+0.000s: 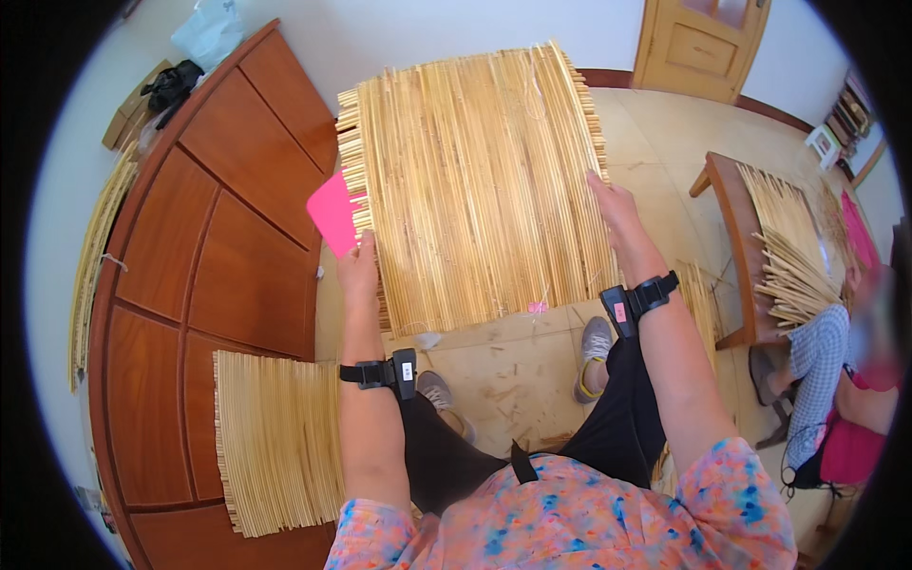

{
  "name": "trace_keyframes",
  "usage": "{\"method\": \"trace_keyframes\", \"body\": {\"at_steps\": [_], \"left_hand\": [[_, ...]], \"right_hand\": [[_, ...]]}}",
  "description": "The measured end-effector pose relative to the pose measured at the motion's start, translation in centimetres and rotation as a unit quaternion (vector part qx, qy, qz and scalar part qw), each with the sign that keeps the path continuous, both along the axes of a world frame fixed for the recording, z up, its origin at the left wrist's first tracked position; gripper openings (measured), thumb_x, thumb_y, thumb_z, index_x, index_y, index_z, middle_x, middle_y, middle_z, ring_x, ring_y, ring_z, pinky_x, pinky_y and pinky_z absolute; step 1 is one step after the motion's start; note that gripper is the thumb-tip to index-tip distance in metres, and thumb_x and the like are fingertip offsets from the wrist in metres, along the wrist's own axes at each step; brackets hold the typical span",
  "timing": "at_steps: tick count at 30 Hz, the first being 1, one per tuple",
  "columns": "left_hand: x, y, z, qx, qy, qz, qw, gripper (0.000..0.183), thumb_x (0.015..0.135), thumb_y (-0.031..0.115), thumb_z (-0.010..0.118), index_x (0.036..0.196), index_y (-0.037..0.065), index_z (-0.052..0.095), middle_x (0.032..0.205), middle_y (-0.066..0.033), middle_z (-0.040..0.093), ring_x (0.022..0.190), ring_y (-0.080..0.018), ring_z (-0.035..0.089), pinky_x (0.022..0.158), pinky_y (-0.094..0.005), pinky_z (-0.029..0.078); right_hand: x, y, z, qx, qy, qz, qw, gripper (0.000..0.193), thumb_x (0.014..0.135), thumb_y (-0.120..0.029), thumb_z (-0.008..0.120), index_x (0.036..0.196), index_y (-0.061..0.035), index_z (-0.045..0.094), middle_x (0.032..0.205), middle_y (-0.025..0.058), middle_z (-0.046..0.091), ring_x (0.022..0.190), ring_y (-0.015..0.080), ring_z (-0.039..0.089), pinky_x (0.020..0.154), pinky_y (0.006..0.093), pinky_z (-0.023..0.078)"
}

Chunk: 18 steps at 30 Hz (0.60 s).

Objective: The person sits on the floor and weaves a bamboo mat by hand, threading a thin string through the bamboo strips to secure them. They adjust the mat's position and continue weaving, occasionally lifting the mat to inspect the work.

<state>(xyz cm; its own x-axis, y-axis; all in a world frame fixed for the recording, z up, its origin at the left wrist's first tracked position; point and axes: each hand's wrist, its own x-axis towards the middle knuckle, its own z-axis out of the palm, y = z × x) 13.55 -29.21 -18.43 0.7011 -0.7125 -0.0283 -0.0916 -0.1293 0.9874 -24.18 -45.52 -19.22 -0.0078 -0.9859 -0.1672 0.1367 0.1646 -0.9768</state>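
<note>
A large reed mat point(484, 190), made of straight tan stalks laid side by side, is held up in front of me. My left hand point(358, 271) grips its near left edge, thumb up, the fingers partly hidden behind the stalks. Farther up on the opposite side, my right hand point(616, 209) is closed on the mat's right edge. Stalk ends stick out unevenly along the left side. Loose thin threads hang near the mat's lower edge, beside a small pink patch point(538, 307). Both of my wrists wear black straps with small devices.
A smaller reed mat point(280, 437) leans against the reddish wooden cabinet point(252, 271) on my left. Flat pink thing point(332, 214) shows behind the held mat. Rightward, a person point(822, 380) sits by a wooden table point(731, 218) bearing reed stalks point(798, 275). Stalk scraps litter the tiled floor point(503, 399).
</note>
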Motion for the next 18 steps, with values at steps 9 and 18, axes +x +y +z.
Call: {"method": "trace_keyframes", "body": {"at_steps": [9,18], "left_hand": [[-1.0,0.4,1.2,0.001,0.032,0.007,0.999,0.052,0.101,0.040,0.050,0.116,-0.009,0.061,0.109,-0.0128,0.066,0.093,-0.0187,0.062,0.078,-0.0327,0.050],[-1.7,0.7,2.2,-0.009,0.075,0.005,0.997,0.060,0.102,0.044,0.045,0.127,-0.011,0.054,0.119,-0.0157,0.063,0.105,-0.0233,0.060,0.087,-0.0355,0.049]], "right_hand": [[0.3,1.4,1.8,-0.013,0.021,-0.009,1.000,0.048,0.091,-0.037,0.067,0.104,0.0082,0.067,0.091,0.0131,0.070,0.077,0.0189,0.067,0.068,0.0322,0.053],[0.2,1.4,1.9,-0.030,-0.021,-0.005,0.999,0.049,0.090,-0.036,0.068,0.108,0.0088,0.065,0.092,0.0140,0.070,0.077,0.0198,0.067,0.068,0.0327,0.054]]}}
